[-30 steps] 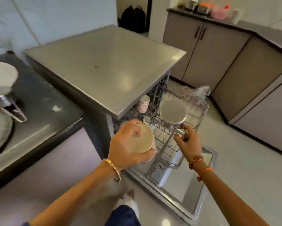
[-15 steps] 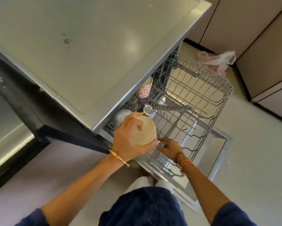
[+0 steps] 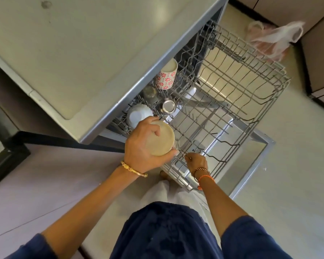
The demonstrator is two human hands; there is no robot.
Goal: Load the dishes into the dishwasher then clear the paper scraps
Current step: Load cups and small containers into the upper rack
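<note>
A home kitchen here: open dishwasher, pulled-out wire rack, patterned cup, cabinet doors, tiled floor.

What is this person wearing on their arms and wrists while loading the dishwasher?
The left hand has a gold bangle at the wrist. The right hand wears two thin bands: a dark beaded bracelet and, just below it, an orange thread. Both forearms are bare, with dark blue sleeves covering only the upper arms, matching the blue garment. No rings can be made out.
</note>
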